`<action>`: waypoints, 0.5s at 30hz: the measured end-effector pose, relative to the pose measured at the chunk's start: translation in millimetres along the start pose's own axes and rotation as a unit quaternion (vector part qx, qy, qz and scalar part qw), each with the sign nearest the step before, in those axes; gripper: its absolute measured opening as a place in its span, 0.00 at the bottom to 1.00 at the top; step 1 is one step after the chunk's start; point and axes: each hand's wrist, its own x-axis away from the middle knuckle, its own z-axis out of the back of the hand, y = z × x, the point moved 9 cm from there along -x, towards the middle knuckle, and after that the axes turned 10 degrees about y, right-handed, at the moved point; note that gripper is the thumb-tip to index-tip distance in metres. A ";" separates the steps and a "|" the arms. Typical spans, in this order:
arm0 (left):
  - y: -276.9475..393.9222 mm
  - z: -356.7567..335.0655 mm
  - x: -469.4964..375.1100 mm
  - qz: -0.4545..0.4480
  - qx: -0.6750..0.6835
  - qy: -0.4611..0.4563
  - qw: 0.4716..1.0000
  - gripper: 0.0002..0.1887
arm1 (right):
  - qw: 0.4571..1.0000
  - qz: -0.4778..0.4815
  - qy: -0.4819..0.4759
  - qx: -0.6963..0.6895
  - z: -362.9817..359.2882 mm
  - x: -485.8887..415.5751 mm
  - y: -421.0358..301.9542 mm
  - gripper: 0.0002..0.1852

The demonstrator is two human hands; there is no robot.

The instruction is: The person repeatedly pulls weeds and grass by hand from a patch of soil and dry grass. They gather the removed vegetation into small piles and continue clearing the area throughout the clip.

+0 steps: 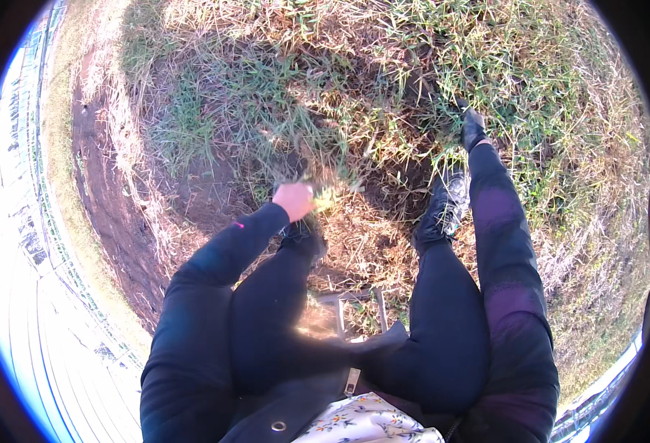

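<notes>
My left hand [294,200], bare, is over the ground just above my left shoe, with blurred green and yellow plant stems [327,198] at its fingers; it looks closed on them. My right hand [472,126], in a dark glove, reaches into the grass [524,111] beyond my right shoe. Its fingers are partly hidden among the blades, so I cannot tell what it holds. A thin dark object shows by its fingertips, too unclear to name. Dry straw and cut grass [358,238] lie between my feet.
My laced black right shoe [444,207] and my left shoe [302,238] stand apart on the ground. A metal frame [340,315] is between my legs. Bare soil [103,177] runs along the left, with a pale fence-like structure [37,249] beyond.
</notes>
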 end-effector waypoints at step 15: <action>-211.8 134.3 -106.0 0.314 -0.001 0.201 0.928 0.46 | 0.979 -0.105 -0.039 -0.172 -8.3 31.3 -3.2 0.15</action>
